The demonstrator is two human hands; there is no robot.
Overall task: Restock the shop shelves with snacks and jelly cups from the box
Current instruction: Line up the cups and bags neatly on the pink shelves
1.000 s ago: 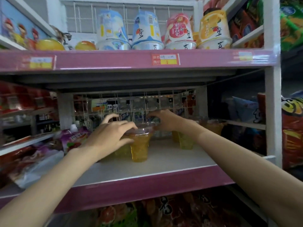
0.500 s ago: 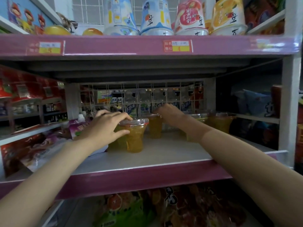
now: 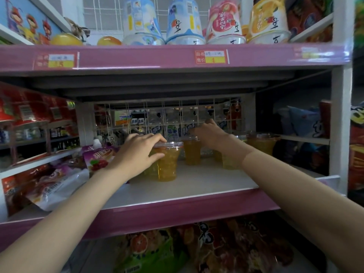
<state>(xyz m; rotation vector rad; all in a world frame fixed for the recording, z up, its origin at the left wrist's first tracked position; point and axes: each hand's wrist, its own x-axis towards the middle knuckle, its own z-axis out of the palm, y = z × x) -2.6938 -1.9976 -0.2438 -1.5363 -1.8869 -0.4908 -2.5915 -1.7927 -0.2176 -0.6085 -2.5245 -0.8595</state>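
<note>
Amber-yellow jelly cups with clear lids on a white shelf edged pink; at 9 o'clock, a purple pouch.

white metal shelving unit with pink plastic front strips, white wire-grid back panel, dim light underneath.

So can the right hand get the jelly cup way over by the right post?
Probably yes. The right hand is already deep in the shelf, and the far-right jelly cup stands beside that forearm with nothing in between.
</note>
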